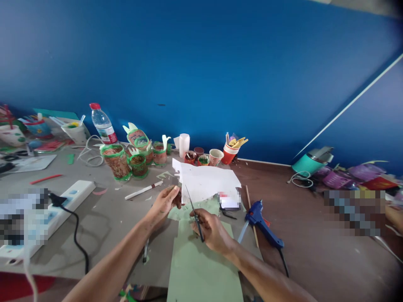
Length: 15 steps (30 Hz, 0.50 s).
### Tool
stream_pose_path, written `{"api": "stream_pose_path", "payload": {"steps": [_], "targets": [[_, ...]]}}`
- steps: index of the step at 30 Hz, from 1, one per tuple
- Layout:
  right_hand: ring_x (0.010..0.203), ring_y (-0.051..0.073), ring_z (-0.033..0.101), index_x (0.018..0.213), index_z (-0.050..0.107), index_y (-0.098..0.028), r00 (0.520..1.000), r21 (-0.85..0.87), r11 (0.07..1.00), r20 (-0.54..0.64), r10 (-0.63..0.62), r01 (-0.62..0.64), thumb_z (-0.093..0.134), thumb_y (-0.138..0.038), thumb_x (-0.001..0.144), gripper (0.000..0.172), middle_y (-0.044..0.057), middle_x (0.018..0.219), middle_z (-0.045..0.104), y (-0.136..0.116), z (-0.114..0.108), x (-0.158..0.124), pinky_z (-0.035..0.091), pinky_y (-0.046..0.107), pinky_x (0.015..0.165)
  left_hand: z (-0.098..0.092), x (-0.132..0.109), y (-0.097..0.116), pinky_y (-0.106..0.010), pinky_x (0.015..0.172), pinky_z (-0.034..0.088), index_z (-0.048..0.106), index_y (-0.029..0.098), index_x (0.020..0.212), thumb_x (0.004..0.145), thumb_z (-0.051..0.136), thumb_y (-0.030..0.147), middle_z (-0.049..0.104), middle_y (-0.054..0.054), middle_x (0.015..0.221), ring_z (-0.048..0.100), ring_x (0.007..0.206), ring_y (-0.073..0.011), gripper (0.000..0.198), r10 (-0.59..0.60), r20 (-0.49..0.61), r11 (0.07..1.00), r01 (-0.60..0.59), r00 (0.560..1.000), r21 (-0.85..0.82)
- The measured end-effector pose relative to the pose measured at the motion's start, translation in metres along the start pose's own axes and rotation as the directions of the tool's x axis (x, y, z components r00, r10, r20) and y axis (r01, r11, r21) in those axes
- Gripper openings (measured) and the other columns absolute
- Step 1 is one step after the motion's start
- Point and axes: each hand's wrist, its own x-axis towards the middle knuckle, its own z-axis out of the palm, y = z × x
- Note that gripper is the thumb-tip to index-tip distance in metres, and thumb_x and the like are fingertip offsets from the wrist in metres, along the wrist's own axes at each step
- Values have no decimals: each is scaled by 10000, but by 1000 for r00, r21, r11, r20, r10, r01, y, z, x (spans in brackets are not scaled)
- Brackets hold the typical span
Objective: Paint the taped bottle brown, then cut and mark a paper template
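Head view: left hand (163,204) pinches one scrap (178,196), right hand (211,229) one scissors (192,208).

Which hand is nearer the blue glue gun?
Right. The right hand, holding scissors, lies just left of the glue gun; the left hand, pinching a scrap, is farther left.

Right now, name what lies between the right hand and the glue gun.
Head view: between right hand and glue gun lie green paper, a pale glue stick, a wooden stick.
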Motion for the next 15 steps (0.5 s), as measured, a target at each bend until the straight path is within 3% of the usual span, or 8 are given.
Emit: {"api": "stream_pose_path", "payload": {"steps": [3, 8, 11, 15], "targets": [[556, 97, 384, 946, 595, -151, 999, -19, 1000, 47, 3, -2, 654, -419, 804, 309, -36, 631, 456, -3, -1, -2, 308, 211, 489, -2, 3, -2, -215, 502, 403, 624, 168, 701, 732, 699, 486, 587, 13, 585, 523, 516, -111, 329, -25, -40, 997, 21, 999, -80], [524, 86, 336, 874, 607, -159, 989, -118, 993, 146, 24, -6, 613, -336, 830, 182, -51, 587, 406, -7, 0, -5, 258, 207, 465, -7, 6, -5, -291, 632, 485, 639, 170, 758, 689, 737, 472, 677, -40, 680, 656, 722, -218, 325, -123, -77, 974, 105, 989, -200], [517, 78, 345, 910, 615, -150, 983, -109, 992, 168, 76, -58, 650, -312, 798, 200, -46, 605, 450, -9, 2, -7, 276, 202, 470, -7, 7, -5, -277, 619, 487, 597, 167, 674, 608, 801, 439, 670, -33, 634, 669, 719, -222, 346, -131, -125, 973, 103, 984, -209], [560, 94, 441, 1013, 610, -154, 974, -47, 993, 191, 120, -113, 644, -296, 802, 257, -9, 689, 552, -12, 0, -8, 352, 202, 511, -5, 8, -3, -285, 636, 513, 610, 168, 697, 591, 814, 414, 687, -41, 667, 681, 742, -224, 337, -96, -145, 964, 56, 985, -260]]}}
